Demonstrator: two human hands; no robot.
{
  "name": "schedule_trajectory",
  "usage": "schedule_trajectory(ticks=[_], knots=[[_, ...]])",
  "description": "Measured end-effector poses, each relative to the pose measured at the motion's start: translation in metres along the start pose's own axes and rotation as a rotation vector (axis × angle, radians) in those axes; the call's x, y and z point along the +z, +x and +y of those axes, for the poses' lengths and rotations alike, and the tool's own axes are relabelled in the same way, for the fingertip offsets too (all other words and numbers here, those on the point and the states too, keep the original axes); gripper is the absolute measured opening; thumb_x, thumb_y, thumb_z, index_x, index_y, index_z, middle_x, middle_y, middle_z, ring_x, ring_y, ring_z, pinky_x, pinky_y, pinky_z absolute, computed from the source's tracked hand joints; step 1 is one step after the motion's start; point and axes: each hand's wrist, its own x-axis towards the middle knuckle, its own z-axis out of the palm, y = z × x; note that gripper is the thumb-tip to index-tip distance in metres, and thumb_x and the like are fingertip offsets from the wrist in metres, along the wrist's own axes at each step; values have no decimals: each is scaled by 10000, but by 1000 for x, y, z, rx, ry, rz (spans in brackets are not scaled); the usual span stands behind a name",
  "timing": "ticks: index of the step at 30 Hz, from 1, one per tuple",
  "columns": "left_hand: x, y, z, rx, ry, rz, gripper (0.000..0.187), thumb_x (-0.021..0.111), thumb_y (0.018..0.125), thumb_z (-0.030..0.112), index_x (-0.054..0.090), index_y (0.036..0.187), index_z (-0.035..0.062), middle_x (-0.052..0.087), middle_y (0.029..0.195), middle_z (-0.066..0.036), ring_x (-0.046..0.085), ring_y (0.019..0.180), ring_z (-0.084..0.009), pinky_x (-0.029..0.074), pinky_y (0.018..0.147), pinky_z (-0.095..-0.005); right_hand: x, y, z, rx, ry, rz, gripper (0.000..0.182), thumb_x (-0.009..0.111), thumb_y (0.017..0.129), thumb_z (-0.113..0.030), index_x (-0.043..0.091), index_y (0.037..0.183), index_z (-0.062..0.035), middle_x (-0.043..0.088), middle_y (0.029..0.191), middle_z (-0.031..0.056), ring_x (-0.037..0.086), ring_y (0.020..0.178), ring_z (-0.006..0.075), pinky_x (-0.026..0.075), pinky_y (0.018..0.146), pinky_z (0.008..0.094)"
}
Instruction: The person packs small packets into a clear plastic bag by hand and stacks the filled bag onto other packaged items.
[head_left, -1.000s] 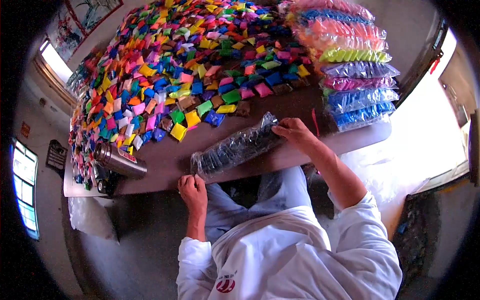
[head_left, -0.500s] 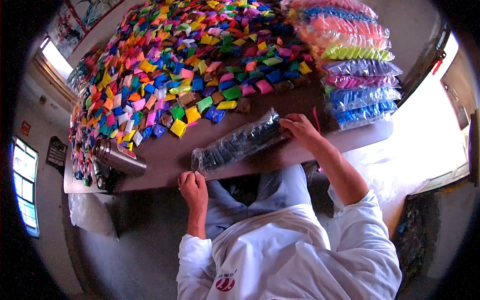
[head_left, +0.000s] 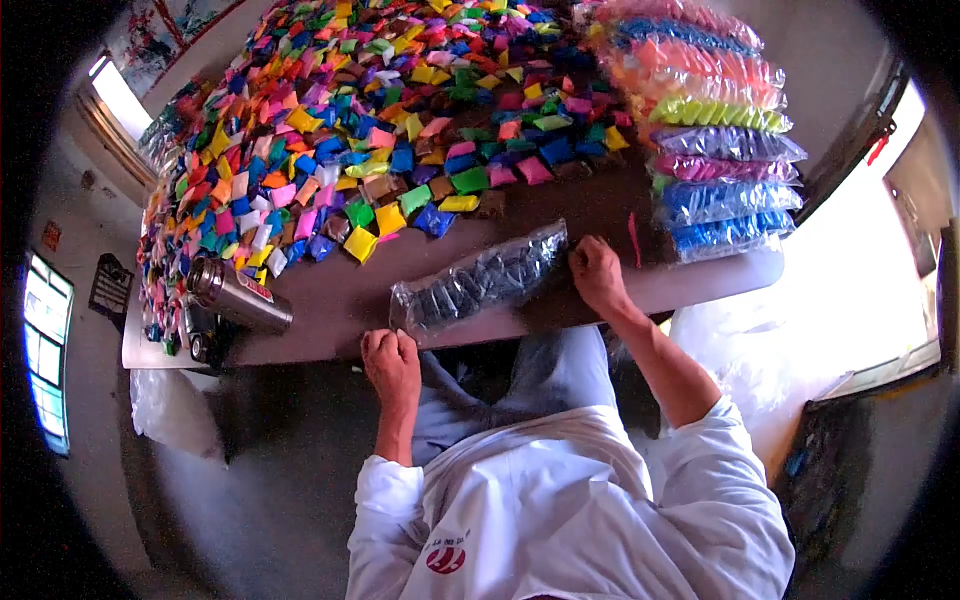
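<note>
A clear plastic bag (head_left: 480,283) filled with a row of dark packets lies slantwise on the table near its front edge. My left hand (head_left: 392,358) is closed at the bag's lower left corner, pinching the film. My right hand (head_left: 600,278) is curled closed just beside the bag's right end. Whether film is between its fingers is hidden. Beyond the bag spreads a big heap of small colourful packets (head_left: 385,218). To the right, filled clear bags (head_left: 728,202) are stacked in rows by colour.
A steel thermos (head_left: 245,297) lies on its side at the table's left, beside a small black object (head_left: 203,335) with a wheel-like part. A thin red strip (head_left: 634,240) lies right of my right hand. The table's front edge (head_left: 300,352) runs before my lap.
My right hand has moved down and its fingers have curled in. The bag looks flatter, its packets spread more evenly. My left hand stays at the same corner. The view has shifted slightly.
</note>
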Motion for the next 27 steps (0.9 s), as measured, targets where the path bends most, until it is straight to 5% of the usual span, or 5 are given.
schedule_trajectory(ticks=[11, 14, 16, 21, 27], knots=[[-2, -2, 4, -52, -28, 10, 208, 538, 849, 117, 576, 721, -43, 551, 867, -165, 525, 881, -352, 408, 881, -474, -38, 1, -40, 81, -238, -112, 222, 607, 836, -203, 552, 1014, -83, 601, 982, 156, 565, 939, 367, 442, 816, 461], [-4, 0, 6, -69, -17, -7, 197, 549, 846, 120, 586, 744, -43, 552, 876, -164, 523, 897, -355, 403, 904, -482, -47, 19, -63, -238, -360, 141, 290, 622, 807, -126, 571, 1086, -64, 585, 1126, 159, 533, 1095, 343, 401, 948, 430], [-5, 0, 6, -75, -17, -12, 191, 553, 846, 121, 589, 756, -44, 553, 879, -164, 521, 904, -359, 402, 916, -488, -54, 29, -106, -379, -350, 85, 401, 567, 871, -246, 524, 1229, -71, 457, 1337, 181, 391, 1270, 364, 265, 1066, 481], [-3, -2, 7, -81, -24, 25, 187, 554, 847, 113, 573, 740, -39, 550, 879, -171, 520, 897, -377, 398, 922, -506, -20, 21, -125, -666, -399, -241, 568, 460, 912, -454, 388, 1381, -142, 319, 1444, 184, 264, 1341, 392, 188, 1086, 530], [-8, -2, 8, -26, -59, 3, 187, 544, 852, 103, 563, 740, -44, 540, 860, -171, 532, 854, -370, 398, 929, -517, -3, 11, -95, -574, -359, -486, 649, 385, 911, -552, 363, 1397, -121, 310, 1454, 175, 232, 1359, 390, 141, 1099, 550]])
